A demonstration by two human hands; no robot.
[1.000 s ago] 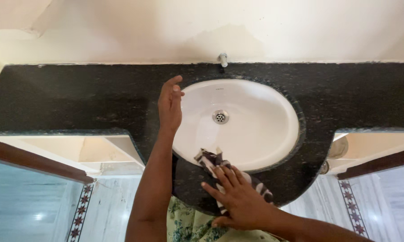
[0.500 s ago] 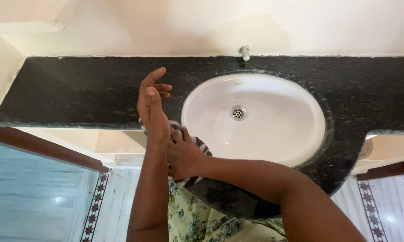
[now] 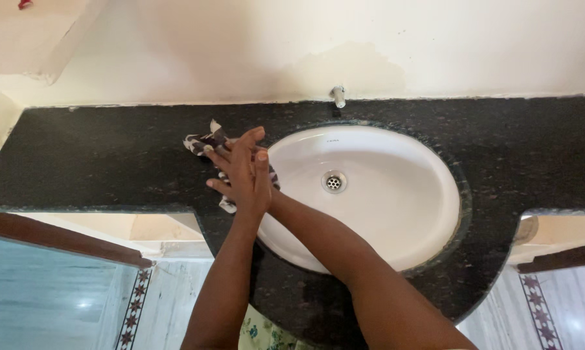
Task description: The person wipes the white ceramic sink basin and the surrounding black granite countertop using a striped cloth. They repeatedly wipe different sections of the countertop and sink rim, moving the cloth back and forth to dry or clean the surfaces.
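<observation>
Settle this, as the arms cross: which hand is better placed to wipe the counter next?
Probably right: the right hand lies on the striped cloth on the counter; the left hand holds nothing.

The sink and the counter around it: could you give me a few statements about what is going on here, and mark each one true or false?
1. The cloth lies inside the white basin. False: it lies on the dark counter, left of the basin.
2. The two forearms cross, and the right hand presses on the cloth. True.
3. The left hand sits over the right hand by the basin's left rim. True.
4. Water is running from the tap. False: no stream shows, and the basin looks dry.
5. The cloth is plain white. False: it is dark with white patches.
6. The drain in the basin is uncovered. True.
</observation>
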